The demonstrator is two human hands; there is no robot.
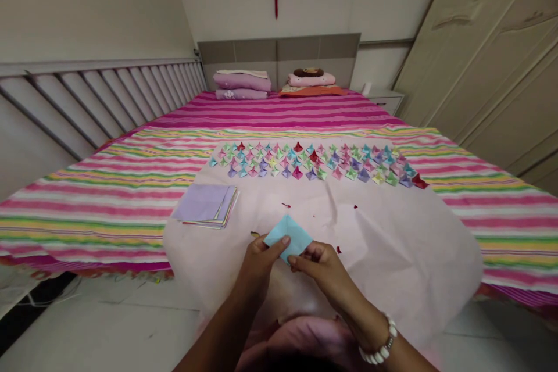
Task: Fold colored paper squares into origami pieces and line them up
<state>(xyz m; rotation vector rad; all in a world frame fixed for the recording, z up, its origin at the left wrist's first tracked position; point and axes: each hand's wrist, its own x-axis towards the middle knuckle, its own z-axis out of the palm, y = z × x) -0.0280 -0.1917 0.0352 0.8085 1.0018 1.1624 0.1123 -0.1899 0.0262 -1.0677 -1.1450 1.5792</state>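
The left hand (260, 260) and right hand (319, 263) both pinch the blue paper (297, 237) over the pink sheet (405, 261), so this looks like folding, and the next move likely needs matched edges and a firm press.

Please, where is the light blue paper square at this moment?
In the head view, the light blue paper square is below the centre, held in the left hand and the right hand, right of the paper stack.

Head-worn view faces forward and down, along the bed (108, 186) toward the headboard (253, 52). Left hand (258, 257) and right hand (320, 261) appear close, below centre; headboard distant.
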